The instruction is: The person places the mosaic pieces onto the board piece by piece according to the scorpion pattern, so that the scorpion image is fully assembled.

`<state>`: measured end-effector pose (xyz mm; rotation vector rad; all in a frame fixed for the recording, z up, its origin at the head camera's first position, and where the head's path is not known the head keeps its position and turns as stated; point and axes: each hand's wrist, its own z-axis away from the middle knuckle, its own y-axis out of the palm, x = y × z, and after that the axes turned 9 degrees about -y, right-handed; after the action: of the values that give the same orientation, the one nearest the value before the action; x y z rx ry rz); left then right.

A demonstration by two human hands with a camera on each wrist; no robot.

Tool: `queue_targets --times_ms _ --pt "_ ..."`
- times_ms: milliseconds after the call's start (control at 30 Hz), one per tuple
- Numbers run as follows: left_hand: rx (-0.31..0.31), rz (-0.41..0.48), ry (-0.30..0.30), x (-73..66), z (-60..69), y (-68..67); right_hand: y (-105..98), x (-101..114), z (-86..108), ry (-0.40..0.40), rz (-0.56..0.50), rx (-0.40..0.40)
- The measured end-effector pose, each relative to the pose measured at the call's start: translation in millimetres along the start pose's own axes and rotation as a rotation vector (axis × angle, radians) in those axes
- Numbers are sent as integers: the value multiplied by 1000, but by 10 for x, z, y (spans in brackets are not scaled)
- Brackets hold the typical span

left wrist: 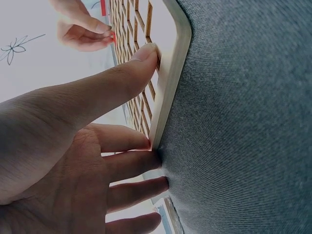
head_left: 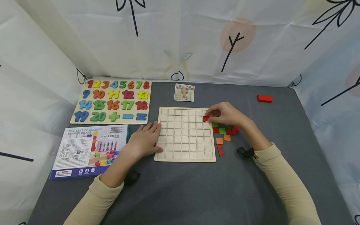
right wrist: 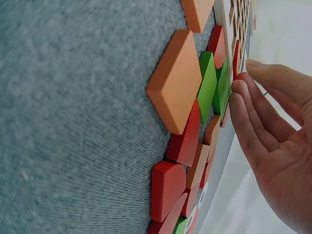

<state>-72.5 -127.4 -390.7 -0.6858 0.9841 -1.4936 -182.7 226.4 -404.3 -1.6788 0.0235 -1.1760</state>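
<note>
A wooden grid board (head_left: 185,134) lies on the dark table, its square cells bare apart from the upper right corner. There my right hand (head_left: 225,112) pinches a small red tile (head_left: 206,118) between thumb and fingertips, over the board's right edge. In the right wrist view that red tile (right wrist: 236,58) stands thin and edge-on by the fingertips. My left hand (head_left: 144,139) rests at the board's left side. Its thumb touches the top of the frame in the left wrist view, and its straight fingers (left wrist: 131,165) meet the board's edge.
Right of the board lie loose tiles: green (head_left: 222,131), orange (head_left: 227,137) and red (head_left: 220,153). Behind the board is a pattern card (head_left: 184,92). A number puzzle (head_left: 116,117) and a printed box (head_left: 76,150) occupy the left. A red block (head_left: 264,98) sits far right.
</note>
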Motion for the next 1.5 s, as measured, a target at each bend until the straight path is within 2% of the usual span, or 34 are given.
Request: queue_targets --times_ms 233,433,567,967,1500 --pt "6 21 2 11 5 1 -47 -53 53 23 -39 -21" --pt "20 52 -9 12 17 -10 -127 -182 143 97 -28 -83" --pt "21 53 -9 14 20 -14 -152 -231 191 121 -19 -64" --pt "23 49 -4 13 12 -13 -119 -214 248 71 83 -24" --pt "20 45 -10 -2 16 -12 -98 -204 196 81 100 -23"
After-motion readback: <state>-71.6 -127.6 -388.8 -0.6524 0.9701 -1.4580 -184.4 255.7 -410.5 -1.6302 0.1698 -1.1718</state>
